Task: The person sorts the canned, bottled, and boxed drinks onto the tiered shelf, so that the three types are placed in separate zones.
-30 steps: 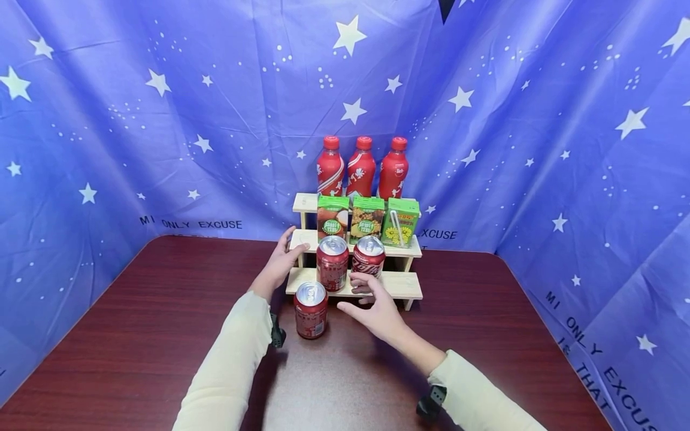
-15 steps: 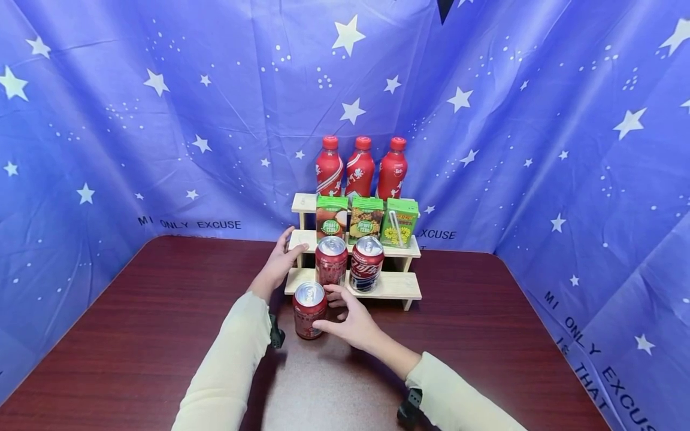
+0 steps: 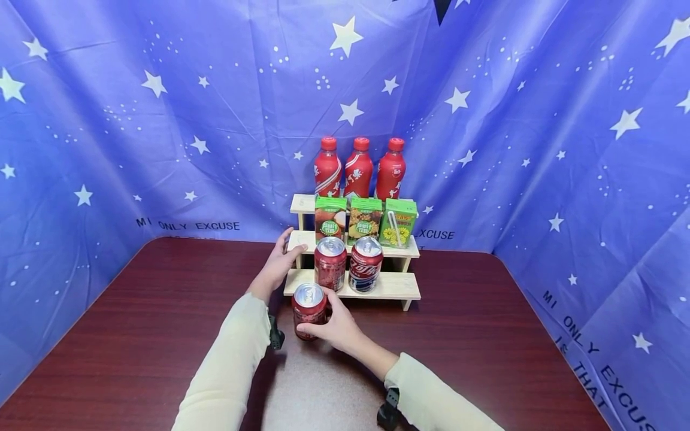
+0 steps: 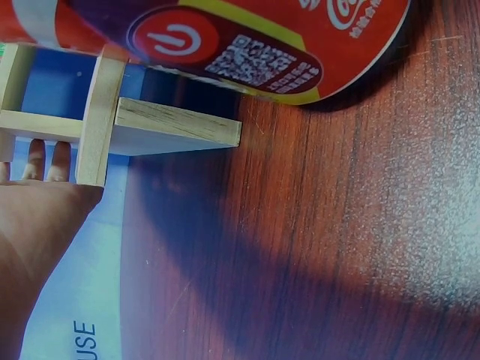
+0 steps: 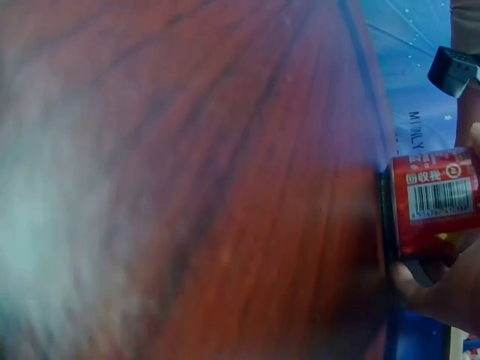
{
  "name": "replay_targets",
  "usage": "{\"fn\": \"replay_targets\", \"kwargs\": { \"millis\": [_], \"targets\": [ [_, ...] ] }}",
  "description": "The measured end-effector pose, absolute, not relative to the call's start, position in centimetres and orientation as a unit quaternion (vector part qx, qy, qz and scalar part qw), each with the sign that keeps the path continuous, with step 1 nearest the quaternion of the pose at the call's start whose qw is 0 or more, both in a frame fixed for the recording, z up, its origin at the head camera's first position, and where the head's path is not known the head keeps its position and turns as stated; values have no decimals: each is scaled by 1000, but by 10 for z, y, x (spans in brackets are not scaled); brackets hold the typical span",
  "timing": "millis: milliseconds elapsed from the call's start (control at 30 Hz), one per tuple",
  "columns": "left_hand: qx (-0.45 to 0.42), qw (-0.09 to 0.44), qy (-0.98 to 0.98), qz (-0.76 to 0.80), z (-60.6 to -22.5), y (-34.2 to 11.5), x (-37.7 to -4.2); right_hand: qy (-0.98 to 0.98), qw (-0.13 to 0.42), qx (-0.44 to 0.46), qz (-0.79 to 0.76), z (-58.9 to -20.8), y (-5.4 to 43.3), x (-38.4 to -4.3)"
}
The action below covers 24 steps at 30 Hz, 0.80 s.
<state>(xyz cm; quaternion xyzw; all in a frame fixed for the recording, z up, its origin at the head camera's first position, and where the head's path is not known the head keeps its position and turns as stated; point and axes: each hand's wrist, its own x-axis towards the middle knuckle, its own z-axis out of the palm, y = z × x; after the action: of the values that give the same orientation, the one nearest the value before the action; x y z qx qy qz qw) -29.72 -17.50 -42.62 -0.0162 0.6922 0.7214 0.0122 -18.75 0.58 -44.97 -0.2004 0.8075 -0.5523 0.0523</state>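
A red cola can (image 3: 308,314) stands upright on the table in front of a three-tier wooden display stand (image 3: 393,287). My right hand (image 3: 341,326) holds this can, thumb on its near side and fingers around its right and far side. The right wrist view shows the can's barcode side (image 5: 439,195) with the hand (image 5: 450,292) against it. My left hand (image 3: 277,263) grips the left end of the stand's middle tier, thumb on top. In the left wrist view some of its fingers show behind the wooden slats (image 4: 97,120). The can (image 4: 255,45) looms large there.
Two more red cans (image 3: 330,263) (image 3: 366,266) stand on the lowest tier. Several drink items rise behind: green-topped juice cartons (image 3: 365,221) on the middle tier, red bottles (image 3: 358,173) on the top one. A blue star-print curtain (image 3: 215,108) surrounds the dark red table (image 3: 474,335).
My right hand has left the right-hand can on the lowest tier, moved left and toward me, and taken hold of the can on the table. My left hand stays on the stand.
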Motion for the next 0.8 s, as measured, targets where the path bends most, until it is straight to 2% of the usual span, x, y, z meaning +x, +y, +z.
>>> {"fn": "replay_targets", "kwargs": {
  "millis": [800],
  "targets": [
    [-19,11,689,724,-426,-175,-297,825,27,-180,-535,-443,23,-180]
  ]
}}
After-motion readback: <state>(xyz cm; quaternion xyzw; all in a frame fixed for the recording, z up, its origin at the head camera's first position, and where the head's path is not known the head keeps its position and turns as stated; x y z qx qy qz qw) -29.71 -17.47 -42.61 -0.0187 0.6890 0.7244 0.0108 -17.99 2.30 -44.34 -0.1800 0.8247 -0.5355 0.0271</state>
